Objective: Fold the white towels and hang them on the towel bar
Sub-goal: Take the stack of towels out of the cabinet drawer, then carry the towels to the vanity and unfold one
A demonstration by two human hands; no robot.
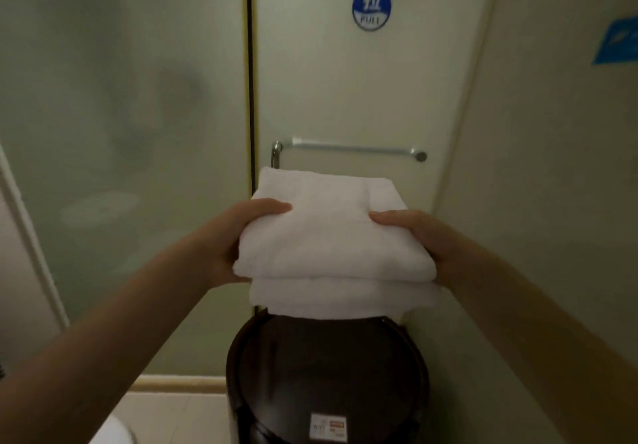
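Head view: two folded white towels (333,257) lie stacked one on the other, held in the air just below and in front of the bar (352,149). The top towel (331,229) sits slightly farther left than the lower towel (341,300), whose thick folded edge shows beneath it.

The left hand (241,236) grips the stack's left side. Its thumb lies flat across the top towel and points right, while the other fingers are tucked under the cloth and hidden. The right hand (417,240) grips the right side the same way, thumb on top and pointing left, its other fingers out of sight. I cannot tell whether the hidden fingers reach under the lower towel.

The bar is bare metal, mounted level on a pale door (345,81). High above the bar on that door is a round blue sign (371,7). Left of the bar stands a frosted glass panel (121,133). Right of the bar, on the side wall, is a blue sticker (618,41). Far below the bar, under the towels, is a dark round bin (328,374) with a small label (328,426).
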